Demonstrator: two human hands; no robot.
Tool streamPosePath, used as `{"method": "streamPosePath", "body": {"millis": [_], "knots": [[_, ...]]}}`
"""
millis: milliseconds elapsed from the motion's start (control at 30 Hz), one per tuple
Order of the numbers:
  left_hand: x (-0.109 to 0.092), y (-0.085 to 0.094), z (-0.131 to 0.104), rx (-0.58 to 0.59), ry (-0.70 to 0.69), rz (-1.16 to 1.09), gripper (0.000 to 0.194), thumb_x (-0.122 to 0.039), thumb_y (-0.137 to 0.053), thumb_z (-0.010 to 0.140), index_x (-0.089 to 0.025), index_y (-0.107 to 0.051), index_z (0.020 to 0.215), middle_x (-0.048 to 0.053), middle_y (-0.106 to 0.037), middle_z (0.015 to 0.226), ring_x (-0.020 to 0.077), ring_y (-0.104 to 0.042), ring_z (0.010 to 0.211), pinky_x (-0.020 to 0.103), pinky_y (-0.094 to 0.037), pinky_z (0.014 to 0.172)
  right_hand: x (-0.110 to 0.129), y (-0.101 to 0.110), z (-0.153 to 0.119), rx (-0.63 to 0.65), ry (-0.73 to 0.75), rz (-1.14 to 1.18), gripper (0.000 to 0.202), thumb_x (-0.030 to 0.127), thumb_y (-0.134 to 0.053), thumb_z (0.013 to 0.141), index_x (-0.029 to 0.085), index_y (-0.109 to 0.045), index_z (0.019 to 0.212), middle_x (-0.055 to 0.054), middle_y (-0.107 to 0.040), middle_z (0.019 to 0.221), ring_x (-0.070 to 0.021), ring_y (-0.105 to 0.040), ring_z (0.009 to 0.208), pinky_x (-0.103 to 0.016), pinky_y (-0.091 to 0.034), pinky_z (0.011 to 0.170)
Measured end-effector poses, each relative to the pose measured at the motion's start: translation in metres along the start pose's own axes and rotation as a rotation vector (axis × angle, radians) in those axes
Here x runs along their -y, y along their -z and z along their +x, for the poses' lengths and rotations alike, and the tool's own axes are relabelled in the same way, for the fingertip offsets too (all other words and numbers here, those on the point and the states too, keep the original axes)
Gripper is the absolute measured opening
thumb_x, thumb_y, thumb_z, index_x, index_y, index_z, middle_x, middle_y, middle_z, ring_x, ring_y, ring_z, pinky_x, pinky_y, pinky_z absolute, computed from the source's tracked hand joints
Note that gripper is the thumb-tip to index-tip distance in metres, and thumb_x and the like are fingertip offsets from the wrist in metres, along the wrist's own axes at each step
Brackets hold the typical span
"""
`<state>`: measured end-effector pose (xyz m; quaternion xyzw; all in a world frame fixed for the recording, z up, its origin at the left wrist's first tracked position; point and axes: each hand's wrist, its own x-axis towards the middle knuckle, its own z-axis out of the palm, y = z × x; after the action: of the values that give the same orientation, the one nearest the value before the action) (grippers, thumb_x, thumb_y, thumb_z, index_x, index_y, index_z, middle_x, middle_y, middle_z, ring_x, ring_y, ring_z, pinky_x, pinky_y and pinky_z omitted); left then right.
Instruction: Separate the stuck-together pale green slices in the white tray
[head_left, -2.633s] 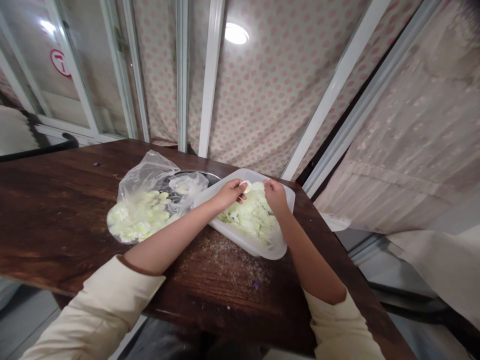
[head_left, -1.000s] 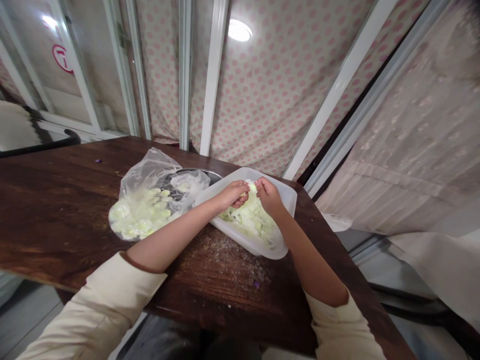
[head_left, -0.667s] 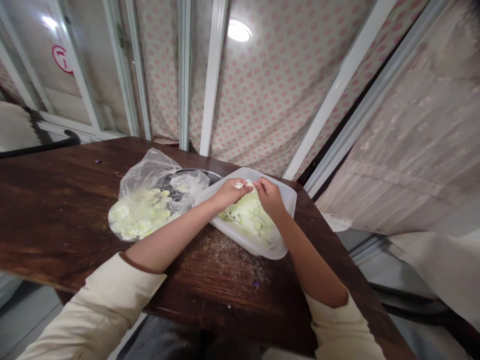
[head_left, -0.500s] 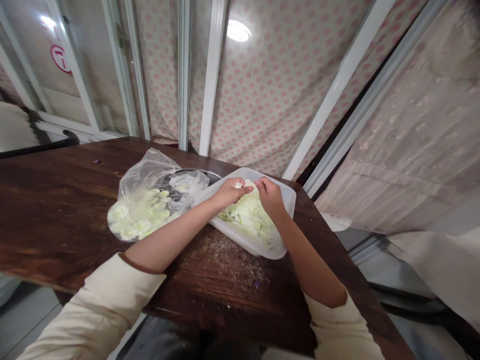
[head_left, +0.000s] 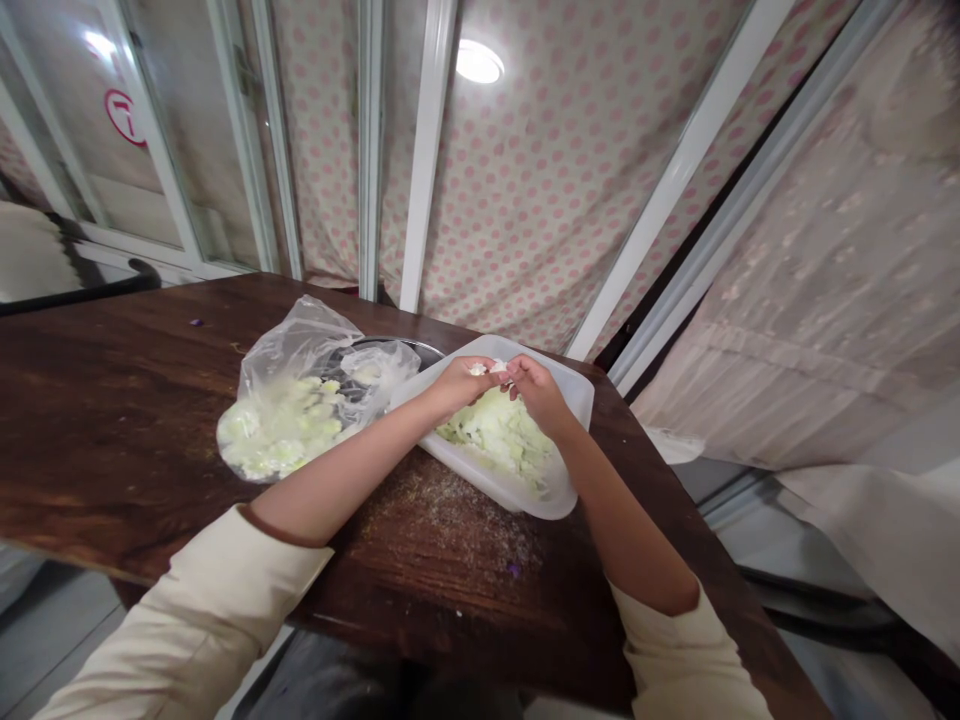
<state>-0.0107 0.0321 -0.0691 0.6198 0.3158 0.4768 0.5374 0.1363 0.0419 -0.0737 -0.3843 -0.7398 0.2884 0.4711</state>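
Note:
Above a white plastic tub (head_left: 495, 492), my left hand (head_left: 466, 380) is closed around a small white, flower-like piece (head_left: 478, 369). My right hand (head_left: 534, 388) meets it fingertip to fingertip, pinching at the white piece's right side. What exactly lies between the right fingertips is too small to make out. Inside the tub lies a loose heap of pale green and white petal-like pieces (head_left: 501, 432). To the left of my left forearm rests a clear plastic bag (head_left: 296, 335) with whitish-green, flower-like heads (head_left: 281, 430) in it.
Behind the bag, a round dark metal tray (head_left: 427, 352) shows in part. Pale crumbs (head_left: 465, 520) and a purple scrap (head_left: 513, 569) lie on the dark wooden table (head_left: 112, 400). Glazed partitions with a dotted curtain (head_left: 555, 200) stand just past the table's far edge.
My right hand has shifted slightly left, closing against my left fingers. A pale piece that stood between the hands no longer shows there. The bag and tub stay put.

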Motion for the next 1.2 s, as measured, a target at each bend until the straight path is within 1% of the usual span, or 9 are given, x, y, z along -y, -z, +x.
{"method": "streamPosePath", "body": {"millis": [67,200,333,467,700,867,1000,1100,1200], "knots": [[-0.001,-0.001,-0.001,-0.021,0.023,0.004,0.027,-0.039,-0.063,0.064,-0.015,-0.051,0.067,-0.009,-0.027,0.040,0.0028,-0.019,0.036,0.021,-0.011,0.039,0.002,0.000,-0.001,-0.047,0.001,-0.038,0.028,0.045,-0.045,0.078,0.019,-0.043,0.067,0.004,-0.044,0.056,-0.0100,-0.044,0.053,-0.023,-0.035,0.053],[-0.002,-0.002,-0.001,-0.059,0.039,0.033,0.027,-0.039,-0.062,0.065,-0.015,-0.050,0.066,-0.009,-0.027,0.040,0.0029,-0.020,0.037,0.021,-0.012,0.040,0.002,0.002,-0.003,-0.132,0.057,-0.290,0.027,0.040,-0.043,0.080,0.019,-0.041,0.063,0.004,-0.042,0.053,-0.0096,-0.038,0.051,-0.023,-0.031,0.052],[-0.001,-0.002,-0.001,-0.054,0.006,0.037,0.030,-0.039,-0.062,0.065,-0.015,-0.045,0.059,-0.009,-0.029,0.041,0.0029,-0.021,0.039,0.021,-0.014,0.041,0.007,0.001,-0.005,-0.166,0.088,-0.518,0.029,0.037,-0.037,0.083,0.019,-0.039,0.060,0.003,-0.043,0.053,-0.0110,-0.040,0.052,-0.024,-0.029,0.053],[-0.002,-0.002,-0.002,-0.081,0.022,0.038,0.034,-0.038,-0.064,0.062,-0.016,-0.040,0.054,-0.009,-0.028,0.041,0.0028,-0.022,0.039,0.021,-0.014,0.042,0.015,0.000,-0.006,-0.179,0.071,-0.621,0.030,0.037,-0.035,0.083,0.020,-0.038,0.058,0.001,-0.045,0.052,-0.0126,-0.042,0.053,-0.025,-0.029,0.055],[0.006,0.002,0.004,-0.082,0.048,0.008,0.033,-0.044,-0.064,0.061,-0.015,-0.050,0.064,-0.009,-0.030,0.042,0.0028,-0.021,0.038,0.021,-0.012,0.040,0.000,0.011,-0.004,-0.330,-0.064,-0.618,0.028,0.039,-0.036,0.082,0.021,-0.041,0.061,0.001,-0.045,0.053,-0.0146,-0.043,0.054,-0.027,-0.031,0.058],[0.008,0.004,0.004,-0.092,0.011,0.039,0.036,-0.047,-0.064,0.060,-0.014,-0.053,0.065,-0.008,-0.031,0.043,0.0027,-0.022,0.038,0.020,-0.013,0.039,-0.005,0.006,-0.001,-0.147,0.014,-0.282,0.032,0.046,-0.031,0.083,0.020,-0.046,0.072,0.001,-0.048,0.065,-0.0130,-0.047,0.062,-0.025,-0.036,0.060],[0.007,0.003,0.003,-0.076,-0.009,0.053,0.036,-0.049,-0.061,0.063,-0.014,-0.052,0.062,-0.008,-0.029,0.042,0.0029,-0.021,0.038,0.020,-0.013,0.039,0.001,-0.001,-0.001,0.004,0.037,-0.110,0.030,0.046,-0.036,0.082,0.020,-0.044,0.070,0.002,-0.045,0.061,-0.0112,-0.045,0.058,-0.023,-0.036,0.055],[0.006,0.002,0.003,-0.074,0.014,0.005,0.032,-0.046,-0.060,0.066,-0.014,-0.053,0.065,-0.008,-0.028,0.042,0.0029,-0.020,0.038,0.020,-0.012,0.039,0.001,0.002,-0.001,-0.077,0.025,-0.187,0.029,0.044,-0.038,0.081,0.020,-0.041,0.065,0.003,-0.043,0.056,-0.0105,-0.041,0.054,-0.024,-0.033,0.054],[0.006,0.002,0.004,-0.067,0.057,-0.054,0.029,-0.044,-0.055,0.071,-0.015,-0.055,0.073,-0.009,-0.025,0.044,0.0032,-0.018,0.037,0.020,-0.011,0.039,-0.004,0.008,-0.001,-0.239,-0.010,-0.372,0.033,0.042,-0.039,0.081,0.020,-0.035,0.056,0.004,-0.036,0.050,-0.0104,-0.035,0.051,-0.024,-0.028,0.051]]}}
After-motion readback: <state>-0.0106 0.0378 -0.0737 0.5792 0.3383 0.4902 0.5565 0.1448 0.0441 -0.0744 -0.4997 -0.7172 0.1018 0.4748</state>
